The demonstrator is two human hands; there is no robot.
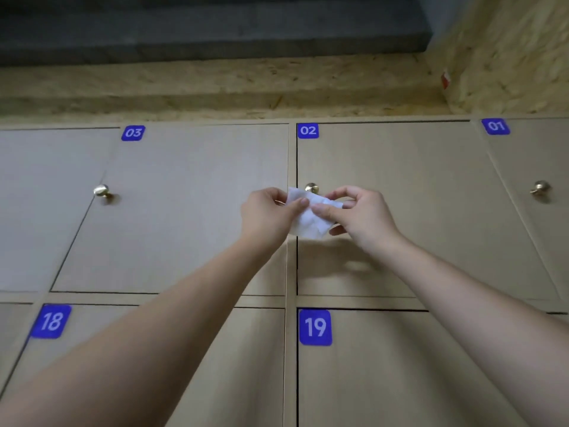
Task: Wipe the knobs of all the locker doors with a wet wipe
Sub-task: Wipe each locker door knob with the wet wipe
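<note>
A white wet wipe (308, 221) is held up in front of the lockers, just below the brass knob of door 02 (311, 187). My left hand (266, 215) pinches its left edge between thumb and fingers. My right hand (358, 215) pinches its right side the same way. The wipe is crumpled and partly spread between the two hands, apart from the knob. The brass knob of door 03 (101, 191) is at the left, and the brass knob of door 01 (541, 188) is at the far right.
Light wooden locker doors carry blue number tags: 03 (133, 132), 02 (308, 130), 01 (495, 126) in the upper row, 18 (50, 321) and 19 (315, 327) below. A chipboard panel (215, 87) runs above the lockers and a chipboard wall stands at the right.
</note>
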